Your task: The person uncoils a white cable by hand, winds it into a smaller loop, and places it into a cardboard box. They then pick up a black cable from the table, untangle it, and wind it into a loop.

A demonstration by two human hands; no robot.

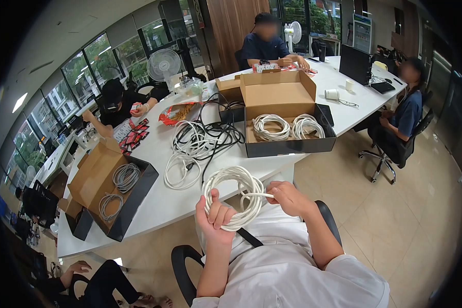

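A coil of white cable hangs over my lap, just off the table's near edge. My left hand is wrapped round its lower left side. To the right of the coil my right hand pinches a section of the same cable, which crosses the coil. Beyond lie a loose tangle of white cable and black cable. An open box behind the coil holds two white coils. Another open box at the left holds two grey coils.
Several people sit around the white table. Red packets and an orange bag lie at the back left. Paper cups and a black monitor stand at the back right. My chair's armrest is beside me.
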